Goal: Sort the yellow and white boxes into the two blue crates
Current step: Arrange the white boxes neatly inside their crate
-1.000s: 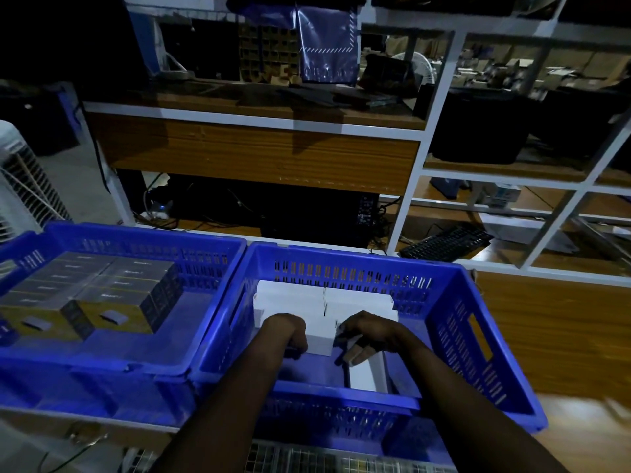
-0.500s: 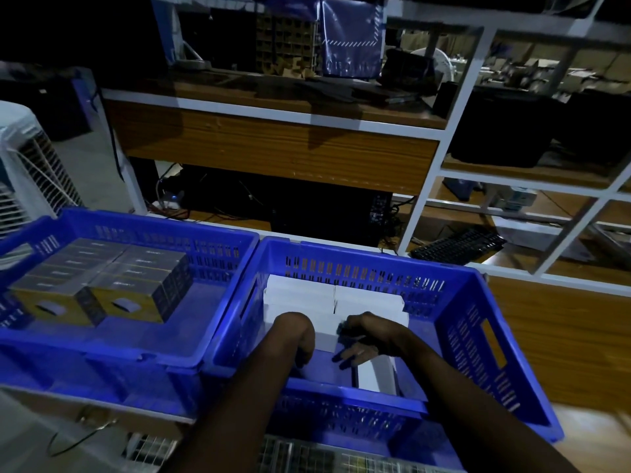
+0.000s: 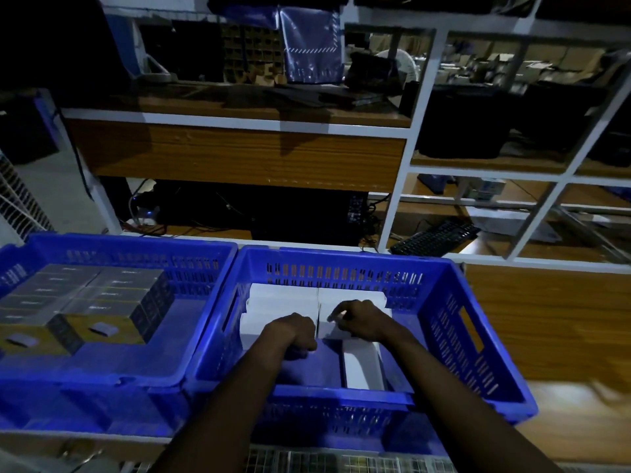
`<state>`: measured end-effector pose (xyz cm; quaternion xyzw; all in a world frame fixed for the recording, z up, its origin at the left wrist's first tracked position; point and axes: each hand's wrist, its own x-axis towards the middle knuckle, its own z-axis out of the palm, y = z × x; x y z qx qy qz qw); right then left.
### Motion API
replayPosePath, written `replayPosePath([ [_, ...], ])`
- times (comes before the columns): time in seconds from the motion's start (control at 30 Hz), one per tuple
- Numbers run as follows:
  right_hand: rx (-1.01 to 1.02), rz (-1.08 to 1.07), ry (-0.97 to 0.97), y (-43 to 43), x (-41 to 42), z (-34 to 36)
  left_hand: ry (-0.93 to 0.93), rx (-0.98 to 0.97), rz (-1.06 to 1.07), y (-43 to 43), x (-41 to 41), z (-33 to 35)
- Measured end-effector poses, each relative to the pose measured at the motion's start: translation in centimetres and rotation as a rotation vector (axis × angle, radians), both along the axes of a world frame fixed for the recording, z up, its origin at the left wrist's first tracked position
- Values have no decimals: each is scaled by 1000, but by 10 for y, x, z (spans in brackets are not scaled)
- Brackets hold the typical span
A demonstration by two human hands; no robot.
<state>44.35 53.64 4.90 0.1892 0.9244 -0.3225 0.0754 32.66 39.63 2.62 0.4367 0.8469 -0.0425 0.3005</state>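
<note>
The right blue crate holds a block of white boxes against its far wall. Both my hands are inside it. My left hand is curled over the front face of the near-left white box. My right hand lies with bent fingers on the top front edge of the near-right white box. One more white box lies alone on the crate floor under my right wrist. The left blue crate holds stacked yellow boxes.
The two crates stand side by side on a table edge, over a wire grid. Behind them is a wooden shelf unit with a white frame, a keyboard and cables. A white fan grille is at the far left.
My right hand has risen from the crate floor beside the lone white box onto the top of the stacked white boxes. My left hand stays at the stack's front.
</note>
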Motion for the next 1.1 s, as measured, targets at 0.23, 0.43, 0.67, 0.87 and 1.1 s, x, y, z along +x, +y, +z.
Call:
replayPosePath([
  [0.23, 244, -255, 259, 47, 77, 24, -47, 243, -63, 20, 12, 6],
  [0.43, 574, -362, 80, 112, 155, 21, 429, 223, -577, 55, 34, 11],
  [0.67, 527, -349, 107, 123, 159, 1, 643, 95, -1078, 82, 42, -19],
  [0.87, 555, -344, 118, 120, 161, 1, 665, 0, -1226, 92, 55, -34],
  [1.1, 538, -374, 111, 113, 161, 10, 654, 41, -1178, 87, 63, -13],
])
